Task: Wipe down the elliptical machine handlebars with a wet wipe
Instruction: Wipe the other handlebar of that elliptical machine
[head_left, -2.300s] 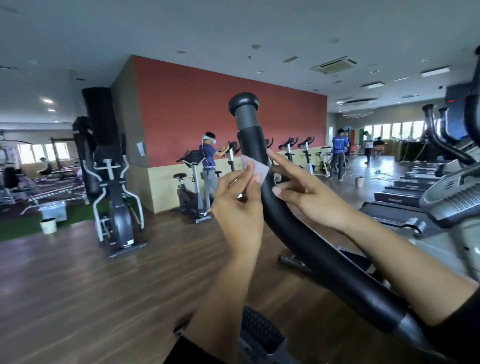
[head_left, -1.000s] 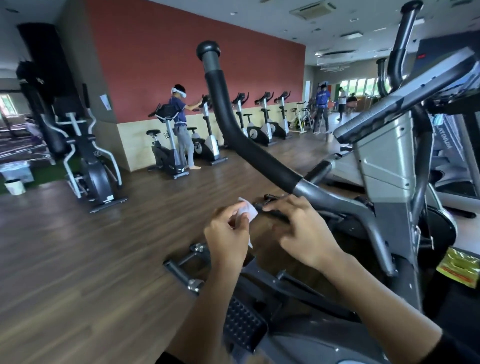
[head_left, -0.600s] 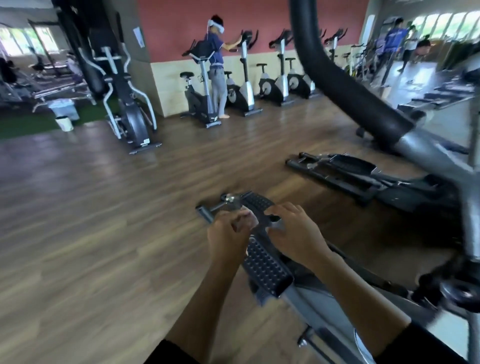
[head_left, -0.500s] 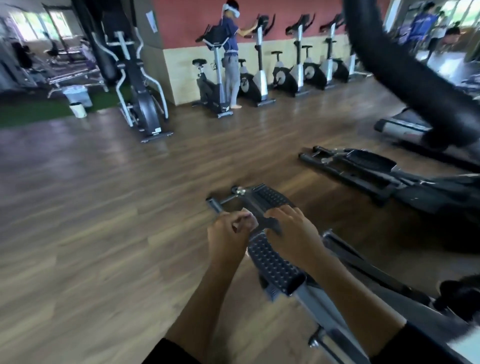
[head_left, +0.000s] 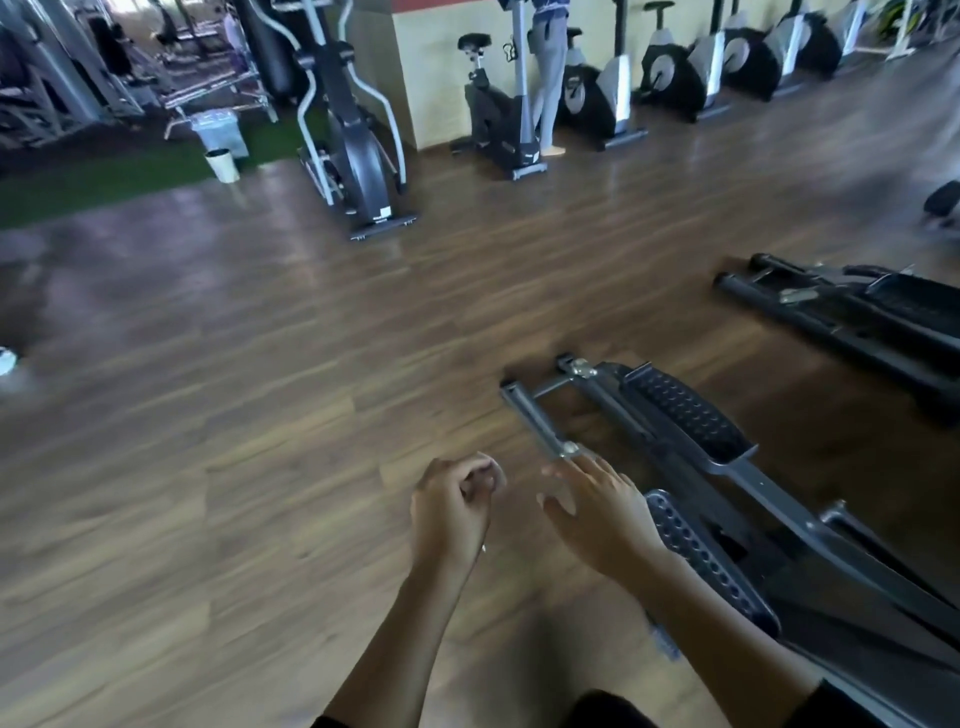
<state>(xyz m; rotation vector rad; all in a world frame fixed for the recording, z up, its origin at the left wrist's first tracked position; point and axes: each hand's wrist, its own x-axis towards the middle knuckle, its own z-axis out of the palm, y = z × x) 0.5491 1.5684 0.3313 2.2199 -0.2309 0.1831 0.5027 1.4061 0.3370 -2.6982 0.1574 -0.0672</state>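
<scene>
Fingers of my left hand (head_left: 457, 512) curl tight round the wet wipe (head_left: 497, 470), only a pale edge showing. My right hand (head_left: 597, 514), at three o'clock of it, spreads loose and holds nothing, just beside the elliptical's pedal (head_left: 696, 551).

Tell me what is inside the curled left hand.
Only a pale sliver, probably the wet wipe, shows at the edge of the left hand. Its curled fingers cover the rest, so nothing more can be told.

Wood floor (head_left: 249, 426): elliptical base (head_left: 691, 421) near R, 2nd elliptical (head_left: 358, 161) + bikes (head_left: 501, 127) far side, bin (head_left: 221, 165) far L.
</scene>
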